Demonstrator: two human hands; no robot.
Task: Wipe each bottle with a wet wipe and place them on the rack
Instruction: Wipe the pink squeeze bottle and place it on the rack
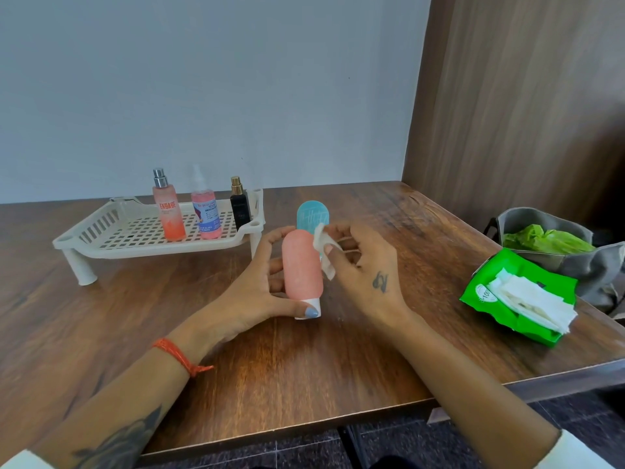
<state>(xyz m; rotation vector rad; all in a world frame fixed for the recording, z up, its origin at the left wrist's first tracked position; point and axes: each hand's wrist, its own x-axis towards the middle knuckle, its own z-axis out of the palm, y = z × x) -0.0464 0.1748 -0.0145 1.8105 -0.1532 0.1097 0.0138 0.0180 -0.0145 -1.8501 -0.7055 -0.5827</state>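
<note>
A: Left hand?
B: Wrapped round pink bottle, thumb clamped on white cap at near end, fingers curled behind body. Held above wooden table, cap toward camera, rounded base pointing away and up.

A: Right hand?
B: Pinching white wet wipe between thumb and fingertips, wipe pressed against upper right side of pink bottle. Small tattoo on back of hand.

A: Other bottles?
B: Blue bottle just behind pink one, partly hidden; can't tell whether standing on table or touching the hands. On cream slotted rack, far left of table: peach spray bottle with silver nozzle, pink bottle with clear cap, small black bottle with gold top. All three upright, in a row along right half of rack.

A: Wipes supply?
B: Green wipes pack open at right table edge, white sheets spilling out. Grey bag just beyond, green plastic inside.

A: Anything else?
B: Orange thread band on left wrist, tattoo on left forearm.
</note>
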